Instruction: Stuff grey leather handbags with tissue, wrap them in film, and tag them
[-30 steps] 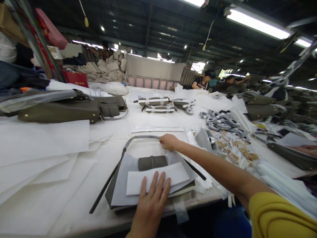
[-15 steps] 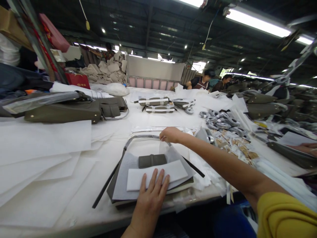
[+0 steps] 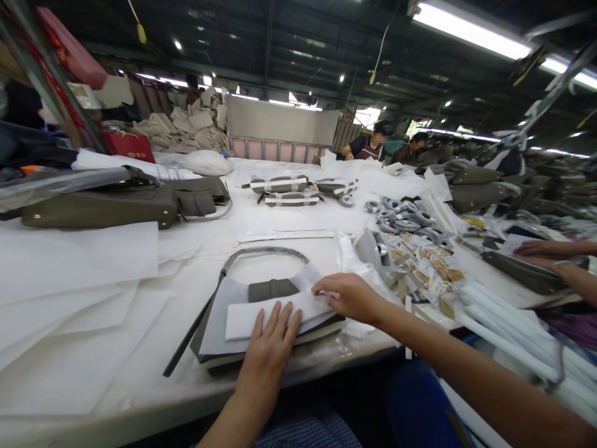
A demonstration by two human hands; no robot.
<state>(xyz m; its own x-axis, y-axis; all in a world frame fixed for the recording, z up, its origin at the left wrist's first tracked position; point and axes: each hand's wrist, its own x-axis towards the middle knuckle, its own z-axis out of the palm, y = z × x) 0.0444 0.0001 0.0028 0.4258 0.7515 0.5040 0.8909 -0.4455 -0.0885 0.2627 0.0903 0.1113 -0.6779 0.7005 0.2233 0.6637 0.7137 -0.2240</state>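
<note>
A dark olive handbag [image 3: 199,339] lies on the white-covered table in front of me, its wrapped handle [image 3: 261,251] arched away and a loose strap out to the left. Thin white paper [image 3: 215,326] covers its upper face, leaving a buckle-like flap [image 3: 270,289] showing. Across the paper sits a white foam strip [image 3: 240,322]. My left hand [image 3: 270,345] presses flat on this strip, fingers spread. At the strip's right end, my right hand [image 3: 347,295] is closed in a pinch on the paper's right side; its fingertips partly hide the edge.
White sheets [image 3: 79,261] are spread at left, below more olive bags [image 3: 102,202]. Wrapped handles [image 3: 289,190] lie farther back. Coiled straps [image 3: 403,214] and tags [image 3: 429,261] are heaped at right. A co-worker's hands [image 3: 550,252] rest on another bag at far right.
My right hand has come down and toward me from the handle to the right end of the foam strip, bringing the paper's right side inward. My left hand stays on the strip.
</note>
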